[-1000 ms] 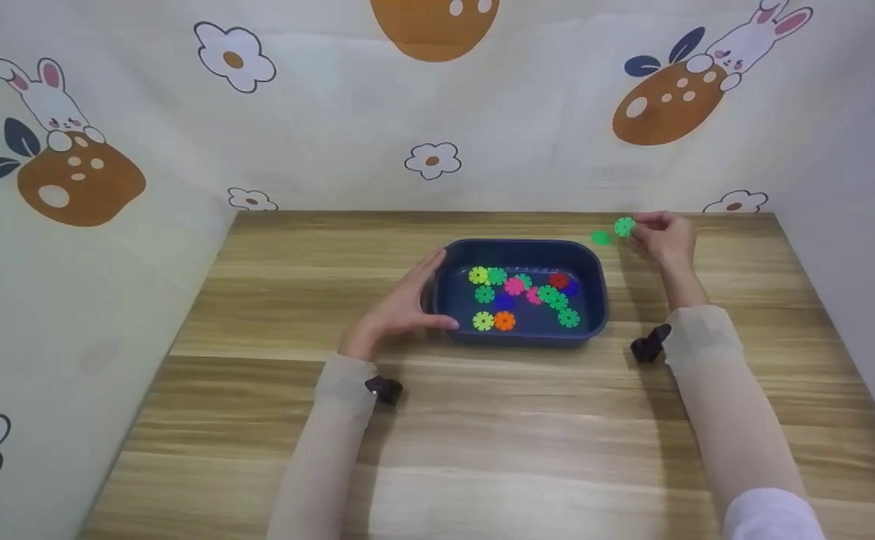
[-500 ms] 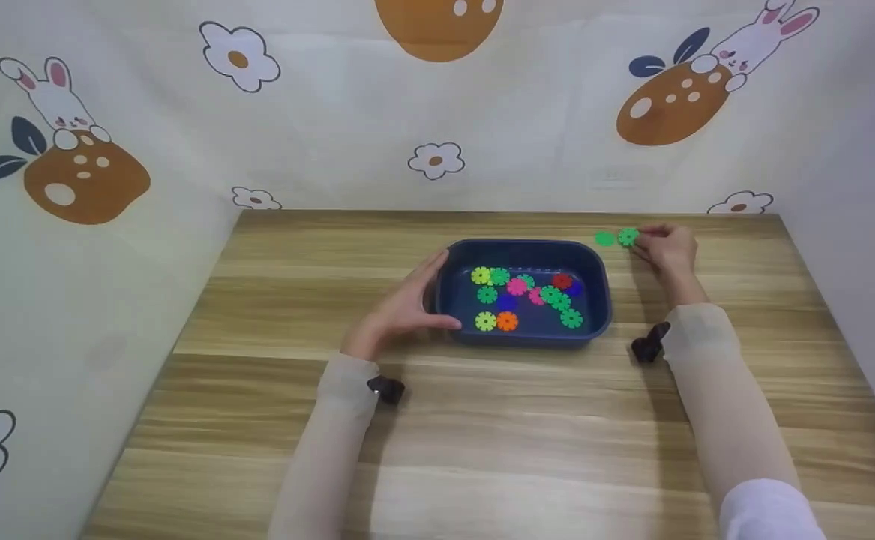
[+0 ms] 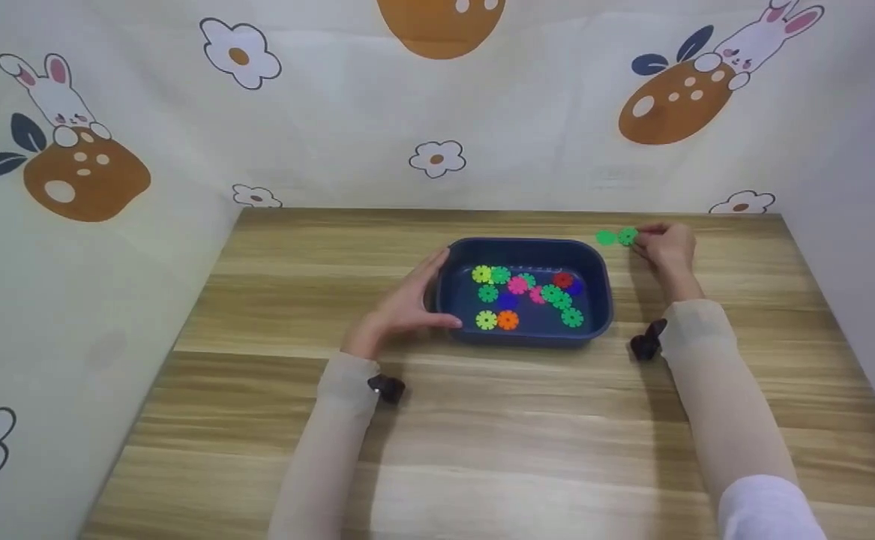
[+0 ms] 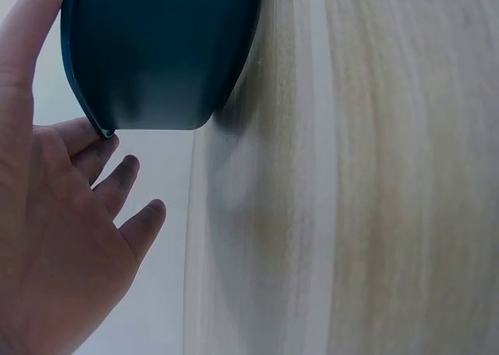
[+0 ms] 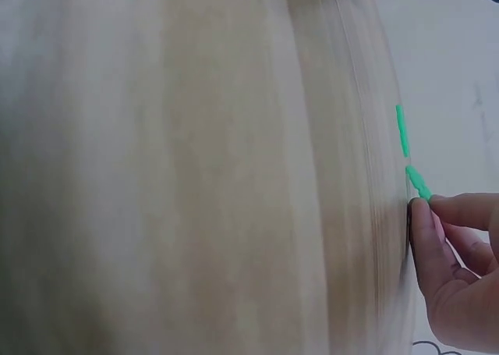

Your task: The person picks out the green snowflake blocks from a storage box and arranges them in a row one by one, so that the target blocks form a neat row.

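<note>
A dark blue plastic tray point(image 3: 527, 339) stands on the table, seen in the head view. My left hand point(image 3: 406, 303) spans its left end, thumb at the near corner and fingers at the far one; in the left wrist view the fingers meet the rim and the other fingertips hang free. Right of the tray's far corner, my right hand point(image 3: 672, 249) pinches a green notched disc point(image 3: 627, 236) between thumb and forefinger. The disc is tilted in the right wrist view. Just left of it lies another green disc point(image 3: 605, 238) on the table.
Inside the tray are several notched discs, among them an orange disc point(image 3: 507, 320), a red disc point(image 3: 562, 280) and a yellow disc point(image 3: 486, 320). A patterned cloth wall point(image 3: 347, 127) rises behind the wooden table point(image 3: 482, 435).
My right hand has lowered the green disc slightly towards the table, beside the other green disc; over the last half second it stays there. The left hand keeps its place on the tray.
</note>
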Available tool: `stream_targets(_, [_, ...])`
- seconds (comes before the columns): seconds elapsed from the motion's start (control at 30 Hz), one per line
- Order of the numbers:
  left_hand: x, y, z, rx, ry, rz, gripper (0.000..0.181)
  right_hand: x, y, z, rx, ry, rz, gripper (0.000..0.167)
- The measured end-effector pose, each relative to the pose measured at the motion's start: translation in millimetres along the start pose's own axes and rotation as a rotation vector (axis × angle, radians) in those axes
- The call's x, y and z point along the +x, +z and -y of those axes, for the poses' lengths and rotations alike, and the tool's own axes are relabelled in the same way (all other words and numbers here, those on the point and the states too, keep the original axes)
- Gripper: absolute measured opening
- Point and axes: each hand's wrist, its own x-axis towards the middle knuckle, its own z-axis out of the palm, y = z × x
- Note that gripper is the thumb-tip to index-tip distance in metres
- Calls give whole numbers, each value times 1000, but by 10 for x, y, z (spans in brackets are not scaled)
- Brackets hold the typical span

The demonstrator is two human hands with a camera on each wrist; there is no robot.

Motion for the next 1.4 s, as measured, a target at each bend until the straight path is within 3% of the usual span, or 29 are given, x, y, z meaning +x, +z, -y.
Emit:
stream_targets(0.33, [9,-6,5,13,-4,8,119,-22,-9,2,-123,-37,-15,34])
stream_targets(0.57, [24,-8,11,6,29,12,119,-50,-23,-3,-38,-22,-12,35])
stream_targets(1.03, [-3,-14,0,-19,4,15,118,-151,-95,44,194,-17,45,30])
stream_targets(1.23, [2,-6,5,-26,-4,14,117,-223,-134,62,206,-51,56,15])
stream_targets(1.4, [7,5,8,-27,-1,12,118,-271,-148,84,132,-107,58,21])
